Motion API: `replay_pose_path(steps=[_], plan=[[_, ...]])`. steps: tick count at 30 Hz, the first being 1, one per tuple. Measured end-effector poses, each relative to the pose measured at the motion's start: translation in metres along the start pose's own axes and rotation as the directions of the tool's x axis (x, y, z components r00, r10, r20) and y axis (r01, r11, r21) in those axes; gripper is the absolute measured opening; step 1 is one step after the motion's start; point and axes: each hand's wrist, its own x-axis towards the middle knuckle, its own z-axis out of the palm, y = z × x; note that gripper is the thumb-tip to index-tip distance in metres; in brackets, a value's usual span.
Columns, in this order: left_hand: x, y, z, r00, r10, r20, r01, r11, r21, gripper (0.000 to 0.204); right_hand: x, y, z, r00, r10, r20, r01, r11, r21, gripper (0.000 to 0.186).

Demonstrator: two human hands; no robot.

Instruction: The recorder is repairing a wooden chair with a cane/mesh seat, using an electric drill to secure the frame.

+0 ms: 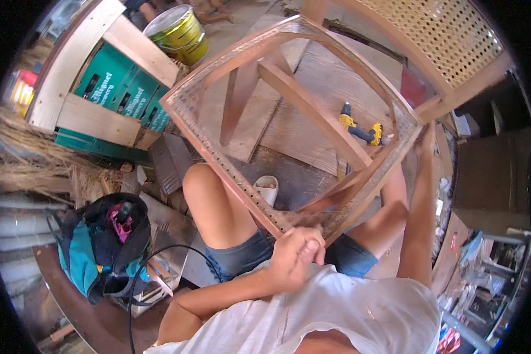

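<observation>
A wooden chair frame [217, 165] is tilted before me, with holes along its seat rails, an open middle and a woven cane back panel [460, 41] at the upper right. My left hand [295, 253] is closed on the corner of the seat frame nearest my body. My right hand [423, 134] is at the frame's right corner, where the back joins, its fingers mostly hidden. Through the open seat a yellow and black cordless drill [360, 130] shows on plywood boards [295, 138]. My bare knees are under and beside the frame.
Green crates [91, 103] behind pale wooden slats and a yellow bucket [183, 41] stand upper left. A teal and black bag [79, 248] with a black cord beside it is lower left. A white slipper [266, 192] is below. Clutter lines the right. Another person's limbs show at the top.
</observation>
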Motion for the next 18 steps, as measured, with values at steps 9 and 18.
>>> replay_pose_path(steps=[9,18], plan=[[0.07,0.032,-0.056,0.852,-0.463,0.245,0.523,0.783,-0.337,0.024,-0.279,0.006,0.032,0.954,-0.3,-0.027,0.294,0.947,-0.133,0.053],[0.07,0.045,0.061,0.561,-0.59,0.581,0.59,0.777,0.22,0.021,-0.444,-0.024,0.059,0.898,-0.261,0.354,0.229,0.965,0.131,0.04]])
